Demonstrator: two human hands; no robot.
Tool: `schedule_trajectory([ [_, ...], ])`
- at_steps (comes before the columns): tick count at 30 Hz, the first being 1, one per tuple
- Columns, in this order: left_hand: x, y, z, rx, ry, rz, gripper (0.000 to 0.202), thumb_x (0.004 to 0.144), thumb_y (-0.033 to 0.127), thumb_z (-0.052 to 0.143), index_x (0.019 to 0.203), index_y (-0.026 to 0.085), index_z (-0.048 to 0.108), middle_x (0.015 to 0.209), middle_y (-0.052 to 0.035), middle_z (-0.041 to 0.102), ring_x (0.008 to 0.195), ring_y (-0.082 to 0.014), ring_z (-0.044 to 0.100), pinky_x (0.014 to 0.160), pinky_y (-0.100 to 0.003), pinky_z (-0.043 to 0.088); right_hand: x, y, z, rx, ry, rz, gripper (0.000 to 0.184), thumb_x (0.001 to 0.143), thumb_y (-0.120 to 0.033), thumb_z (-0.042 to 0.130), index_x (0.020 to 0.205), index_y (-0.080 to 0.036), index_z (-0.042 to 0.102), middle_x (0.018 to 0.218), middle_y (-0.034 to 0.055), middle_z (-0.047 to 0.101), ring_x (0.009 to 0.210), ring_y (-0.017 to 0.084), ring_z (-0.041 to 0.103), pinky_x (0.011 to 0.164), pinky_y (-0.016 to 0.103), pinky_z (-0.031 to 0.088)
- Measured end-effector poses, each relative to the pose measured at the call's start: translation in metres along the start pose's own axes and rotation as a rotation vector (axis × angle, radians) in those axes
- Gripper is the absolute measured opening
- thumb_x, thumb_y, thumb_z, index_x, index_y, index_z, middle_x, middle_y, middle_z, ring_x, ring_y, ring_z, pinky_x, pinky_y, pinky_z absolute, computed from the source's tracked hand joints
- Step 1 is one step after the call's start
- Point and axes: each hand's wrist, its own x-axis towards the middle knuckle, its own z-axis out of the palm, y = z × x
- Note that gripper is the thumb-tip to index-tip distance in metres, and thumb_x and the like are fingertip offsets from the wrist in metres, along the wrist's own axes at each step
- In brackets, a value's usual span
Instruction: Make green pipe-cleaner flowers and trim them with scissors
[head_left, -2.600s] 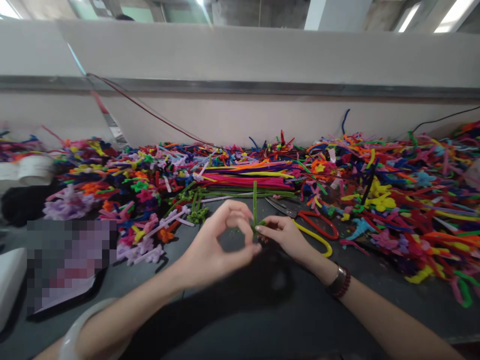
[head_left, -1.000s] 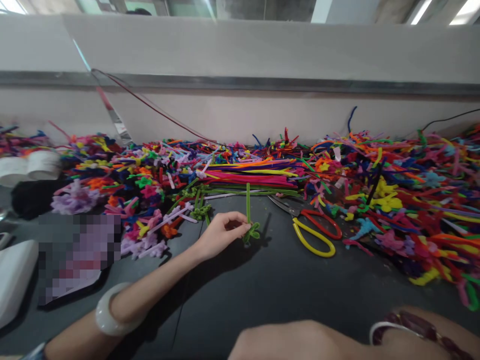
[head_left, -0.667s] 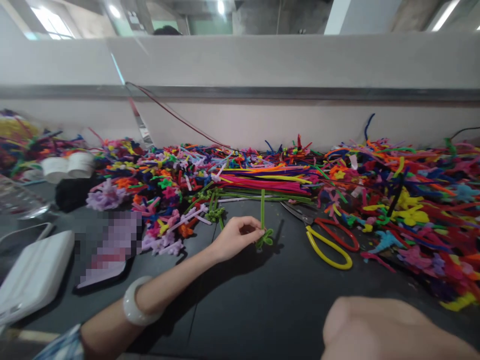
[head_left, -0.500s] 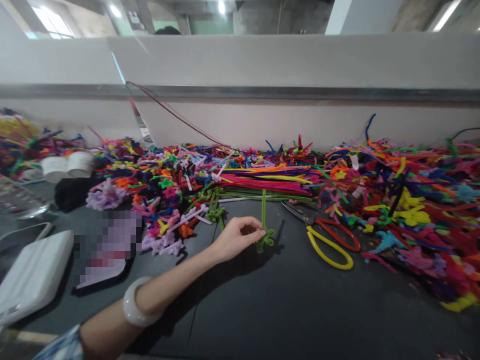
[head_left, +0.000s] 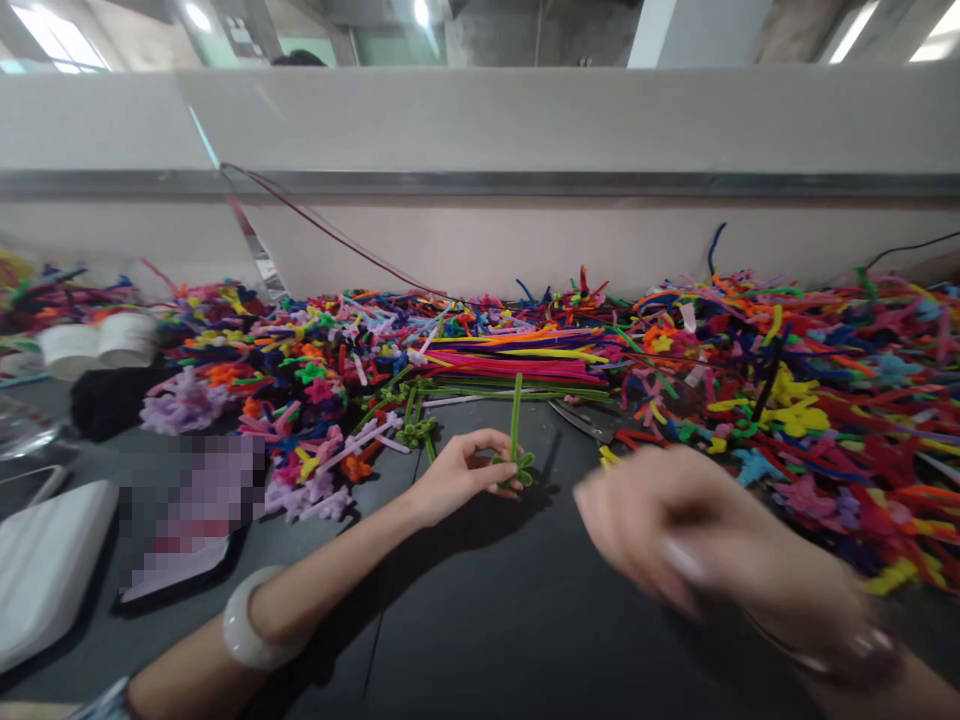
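My left hand [head_left: 466,474] pinches a green pipe-cleaner flower [head_left: 526,468] between thumb and fingers; its petal loops show at the fingertips and a straight stem rises above them. My right hand [head_left: 660,530] hangs over the right side of the dark table, smeared by motion, so its fingers cannot be made out well. Behind and partly under it lie scissors [head_left: 581,421] with red and yellow handles, mostly covered by that hand. Left of the flower, more green pipe-cleaner pieces [head_left: 417,425] rest on the table.
A bundle of straight pipe cleaners [head_left: 517,358] lies along the back, with heaps of coloured pieces [head_left: 810,420] to the right and left. A blurred-out flat purple item [head_left: 187,530], a white box-like device [head_left: 56,570] and white cups [head_left: 126,340] stand at left.
My right hand has come into view from the right and now covers most of the scissors' handles. My left hand still holds the green flower. The whole view has shifted slightly.
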Motion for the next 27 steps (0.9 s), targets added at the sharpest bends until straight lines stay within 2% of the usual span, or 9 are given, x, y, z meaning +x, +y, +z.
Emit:
schedule_trajectory([
  [2, 0.000, -0.001, -0.001, -0.018, 0.000, 0.006, 0.026, 0.060, 0.021, 0.068, 0.080, 0.014, 0.053, 0.067, 0.0013, 0.058, 0.062, -0.0111, 0.059, 0.060, -0.023, 0.047, 0.019, 0.017, -0.008, 0.095, 0.236, 0.177, 0.025, 0.080, -0.025, 0.047, 0.058, -0.014, 0.047, 0.052, -0.0045, 0.041, 0.043, 0.004, 0.037, 0.039, 0.017, 0.029],
  [4, 0.001, -0.003, -0.003, -0.028, -0.010, 0.010, 0.028, 0.060, 0.019, 0.068, 0.083, 0.014, 0.054, 0.066, 0.0011, 0.059, 0.062, -0.0106, 0.059, 0.060, -0.022, 0.046, 0.033, 0.039, -0.011, 0.190, 0.451, 0.381, 0.023, 0.075, -0.028, 0.052, 0.058, -0.015, 0.043, 0.048, -0.0081, 0.033, 0.038, 0.003, 0.026, 0.034, 0.016, 0.016],
  [5, 0.001, -0.003, -0.003, -0.025, -0.020, 0.014, 0.029, 0.060, 0.019, 0.067, 0.085, 0.014, 0.054, 0.066, 0.0006, 0.060, 0.062, -0.0104, 0.058, 0.060, -0.022, 0.046, 0.037, 0.049, -0.011, 0.204, 0.475, 0.436, 0.020, 0.071, -0.030, 0.057, 0.065, -0.016, 0.044, 0.048, -0.0090, 0.034, 0.038, 0.002, 0.026, 0.034, 0.016, 0.016],
  [8, 0.002, -0.004, -0.005, 0.007, -0.049, 0.015, 0.028, 0.061, 0.016, 0.067, 0.086, 0.012, 0.054, 0.067, -0.0010, 0.062, 0.061, -0.0099, 0.058, 0.062, -0.022, 0.044, 0.038, 0.070, -0.005, 0.179, 0.453, 0.411, 0.030, 0.062, -0.030, 0.066, 0.085, -0.018, 0.049, 0.054, -0.0087, 0.044, 0.037, 0.002, 0.030, 0.035, 0.016, 0.020],
  [10, 0.002, -0.004, -0.005, 0.021, -0.049, 0.008, 0.027, 0.060, 0.016, 0.067, 0.084, 0.012, 0.055, 0.068, -0.0016, 0.062, 0.061, -0.0098, 0.057, 0.062, -0.022, 0.043, 0.035, 0.076, -0.001, 0.136, 0.435, 0.376, 0.026, 0.064, -0.032, 0.064, 0.081, -0.016, 0.054, 0.055, -0.0066, 0.047, 0.038, 0.002, 0.033, 0.036, 0.017, 0.023],
  [14, 0.002, -0.004, -0.005, 0.032, -0.022, -0.022, 0.022, 0.063, 0.021, 0.066, 0.081, 0.011, 0.058, 0.065, -0.0019, 0.061, 0.060, -0.0096, 0.055, 0.059, -0.020, 0.041, 0.031, 0.081, 0.001, 0.153, 0.470, 0.341, 0.020, 0.066, -0.033, 0.063, 0.071, -0.014, 0.058, 0.050, -0.0063, 0.044, 0.040, 0.004, 0.035, 0.037, 0.018, 0.025],
  [18, 0.001, -0.003, -0.004, 0.075, -0.036, -0.065, 0.018, 0.065, 0.025, 0.064, 0.075, 0.010, 0.061, 0.065, -0.0026, 0.059, 0.060, -0.0088, 0.053, 0.057, -0.019, 0.040, 0.031, 0.085, -0.002, 0.213, 0.480, 0.331, 0.019, 0.064, -0.030, 0.065, 0.072, -0.014, 0.059, 0.051, -0.0065, 0.045, 0.040, 0.003, 0.035, 0.037, 0.017, 0.025],
  [22, 0.000, -0.002, -0.004, 0.123, -0.049, -0.050, 0.017, 0.066, 0.027, 0.064, 0.071, 0.011, 0.062, 0.062, -0.0007, 0.057, 0.055, -0.0069, 0.048, 0.054, -0.018, 0.038, 0.030, 0.087, -0.003, 0.206, 0.464, 0.335, 0.019, 0.064, -0.030, 0.065, 0.075, -0.014, 0.060, 0.053, -0.0057, 0.047, 0.040, 0.002, 0.035, 0.037, 0.017, 0.025],
  [27, 0.000, -0.003, -0.005, 0.020, -0.030, -0.069, 0.018, 0.066, 0.028, 0.064, 0.074, 0.011, 0.063, 0.066, -0.0009, 0.058, 0.058, -0.0063, 0.049, 0.057, -0.018, 0.038, 0.029, 0.085, -0.004, 0.196, 0.465, 0.339, 0.019, 0.064, -0.029, 0.065, 0.075, -0.014, 0.062, 0.053, -0.0050, 0.048, 0.041, 0.003, 0.037, 0.038, 0.018, 0.027],
])
